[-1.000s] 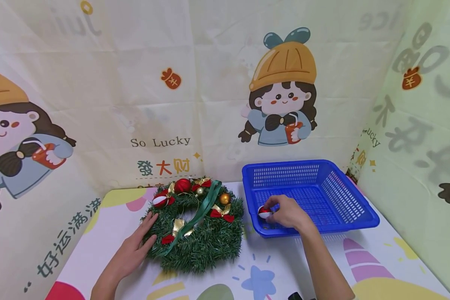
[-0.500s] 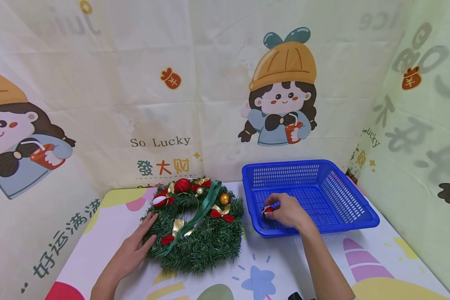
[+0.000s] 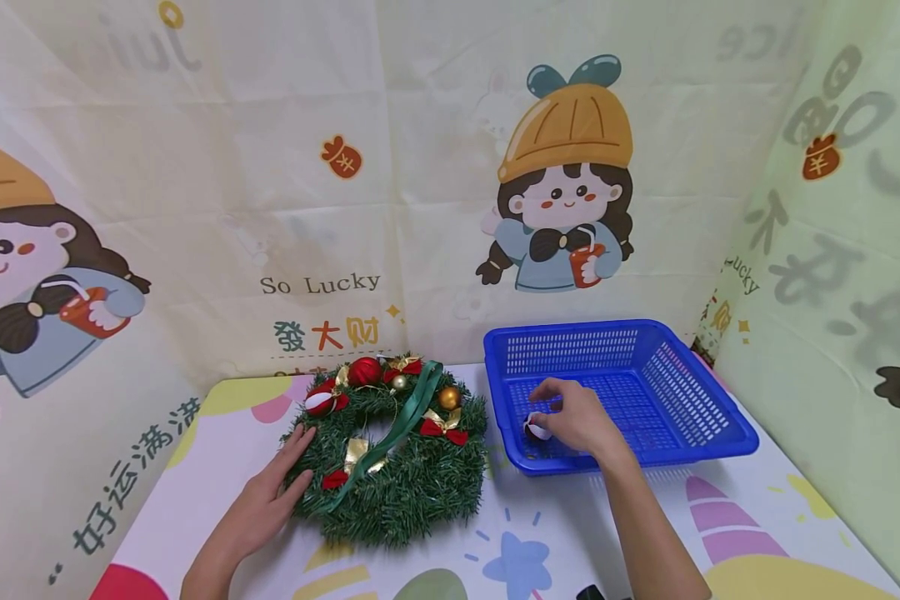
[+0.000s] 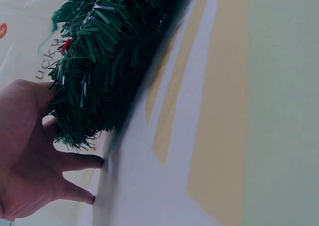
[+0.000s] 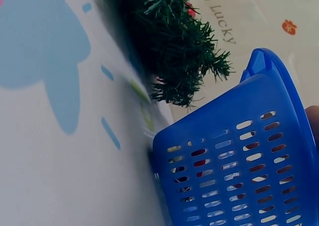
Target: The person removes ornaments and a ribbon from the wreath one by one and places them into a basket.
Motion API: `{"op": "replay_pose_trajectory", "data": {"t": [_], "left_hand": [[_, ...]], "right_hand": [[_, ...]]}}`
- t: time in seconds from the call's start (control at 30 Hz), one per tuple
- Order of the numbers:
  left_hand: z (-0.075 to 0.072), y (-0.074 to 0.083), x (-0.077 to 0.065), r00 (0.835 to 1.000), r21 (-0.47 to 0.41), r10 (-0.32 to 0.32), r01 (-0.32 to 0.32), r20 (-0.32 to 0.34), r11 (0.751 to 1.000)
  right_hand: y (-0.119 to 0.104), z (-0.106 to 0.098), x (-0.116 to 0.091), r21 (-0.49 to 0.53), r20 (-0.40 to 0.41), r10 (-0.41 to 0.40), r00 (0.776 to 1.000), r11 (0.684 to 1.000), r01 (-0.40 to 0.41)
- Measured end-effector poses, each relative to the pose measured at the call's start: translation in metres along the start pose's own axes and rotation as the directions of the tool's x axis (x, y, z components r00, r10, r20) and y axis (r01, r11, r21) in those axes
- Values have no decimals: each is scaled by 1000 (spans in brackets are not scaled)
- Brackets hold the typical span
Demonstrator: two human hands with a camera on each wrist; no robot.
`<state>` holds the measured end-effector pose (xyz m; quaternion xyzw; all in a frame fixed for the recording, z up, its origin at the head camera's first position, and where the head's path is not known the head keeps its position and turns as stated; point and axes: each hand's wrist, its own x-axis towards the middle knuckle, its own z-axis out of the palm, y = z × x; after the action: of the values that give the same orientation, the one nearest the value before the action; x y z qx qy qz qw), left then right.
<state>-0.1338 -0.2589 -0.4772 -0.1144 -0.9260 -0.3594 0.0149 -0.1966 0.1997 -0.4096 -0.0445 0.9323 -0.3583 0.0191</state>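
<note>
A green Christmas wreath (image 3: 405, 508) lies on the table, with red, gold and red-and-white ornaments, bows and a green ribbon (image 3: 412, 408) across it. Against its left edge rests my left hand (image 3: 266, 496), fingers spread and fairly straight; the left wrist view shows them beside the green needles (image 4: 94, 52). Inside the blue basket (image 3: 510, 350), my right hand (image 3: 579, 418) is over a red-and-white Christmas ball (image 3: 537, 427). Its thumb is at the ball, while the index finger is raised, with a gap between them. The right wrist view hides most of this hand behind the basket wall.
The basket, with slotted walls, stands right of the wreath, close to the printed back cloth (image 3: 435, 250). Small dark and gold bits show at its near left corner. A black object (image 3: 591, 592) pokes in at the bottom edge of the head view.
The Christmas ball has turned, from red-and-white through mostly red to mostly white, and shifted slightly right. My right index finger has lifted away from it. My left hand and the wreath stay put.
</note>
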Motion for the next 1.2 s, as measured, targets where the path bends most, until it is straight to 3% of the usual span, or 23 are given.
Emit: {"op": "replay_pose_trajectory", "data": {"t": [0.37,0.73,1.2], "left_hand": [[-2,-1,-2,1000,-2,-6,6,4,1000],[-3,0,-4,1000,8,-5,5,0,1000],[-2,2,-1,1000,-4,-16,16,8,1000]], "right_hand": [[-7,1,4,123,-141,-74,987,988,92],[-14,2,3,250,-260,-82,962,957,149],[-35,14,-4,302,-266,-170,949,920,249]]}}
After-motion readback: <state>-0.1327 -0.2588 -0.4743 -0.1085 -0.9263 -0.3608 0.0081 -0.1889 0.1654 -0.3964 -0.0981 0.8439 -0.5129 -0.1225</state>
